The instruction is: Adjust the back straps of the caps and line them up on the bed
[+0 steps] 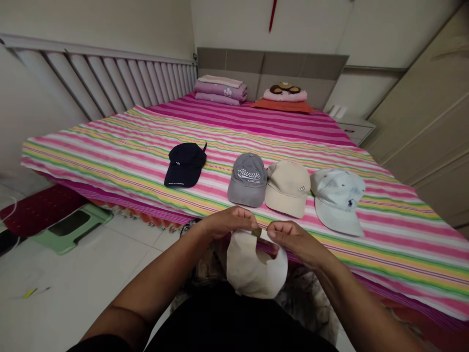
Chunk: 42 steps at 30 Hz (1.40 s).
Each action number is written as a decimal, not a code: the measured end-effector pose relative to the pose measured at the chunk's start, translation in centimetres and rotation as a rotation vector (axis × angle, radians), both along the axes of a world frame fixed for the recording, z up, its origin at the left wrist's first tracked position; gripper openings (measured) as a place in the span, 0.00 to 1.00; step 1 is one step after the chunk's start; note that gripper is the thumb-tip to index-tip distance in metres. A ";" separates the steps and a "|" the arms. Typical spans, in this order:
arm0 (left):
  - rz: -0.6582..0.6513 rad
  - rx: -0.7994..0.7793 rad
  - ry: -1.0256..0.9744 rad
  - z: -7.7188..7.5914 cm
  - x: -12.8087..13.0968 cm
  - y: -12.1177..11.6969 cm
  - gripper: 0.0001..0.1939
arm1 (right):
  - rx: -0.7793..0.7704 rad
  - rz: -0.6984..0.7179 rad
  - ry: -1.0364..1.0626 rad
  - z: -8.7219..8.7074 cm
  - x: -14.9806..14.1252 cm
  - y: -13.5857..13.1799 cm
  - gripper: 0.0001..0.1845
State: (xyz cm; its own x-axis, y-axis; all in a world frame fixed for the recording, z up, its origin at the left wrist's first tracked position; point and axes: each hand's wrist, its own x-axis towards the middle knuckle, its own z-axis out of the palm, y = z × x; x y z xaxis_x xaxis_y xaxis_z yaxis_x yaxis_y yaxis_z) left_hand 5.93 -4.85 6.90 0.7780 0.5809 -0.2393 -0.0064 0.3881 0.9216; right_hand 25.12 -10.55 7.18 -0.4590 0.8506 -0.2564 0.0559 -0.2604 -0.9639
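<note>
A cream baseball cap [247, 269] hangs between my hands, close to my body at the bed's near edge, its back opening and strap facing up. My left hand [236, 220] pinches the strap end by a small brass-coloured buckle [257, 232]. With thumb and fingers closed, my right hand [289, 237] grips the other side of the strap. Beyond them on the bed lie a grey cap with white lettering [249, 178], a beige cap [287, 186] touching it, a pale blue cap [339, 198] to the right and a navy cap [186, 164] to the left.
The bed [120, 146] has a striped cover. Folded purple bedding [222, 92] and a pink cushion [285, 94] sit by the headboard [242, 61]. A green stool [69, 234] stands on the tiled floor at left; a white bedside cabinet [355, 128] is at far right.
</note>
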 end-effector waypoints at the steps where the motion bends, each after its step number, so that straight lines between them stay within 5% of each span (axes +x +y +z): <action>1: -0.001 0.003 -0.003 -0.1 0.0 0.0 0.12 | -0.005 -0.045 0.017 -0.2 0.0 0.0 0.17; 29: 0.052 0.021 -0.026 -0.7 0.2 0.3 0.15 | 0.029 -0.274 0.146 0.1 -0.5 -0.1 0.13; 36: -0.006 0.009 -0.020 -0.2 0.2 0.6 0.17 | 0.007 -0.246 0.175 0.2 -0.5 0.7 0.12; 42: 0.057 -0.062 -0.070 -0.3 -0.1 1.4 0.17 | -0.098 -0.011 0.207 0.1 0.8 1.5 0.17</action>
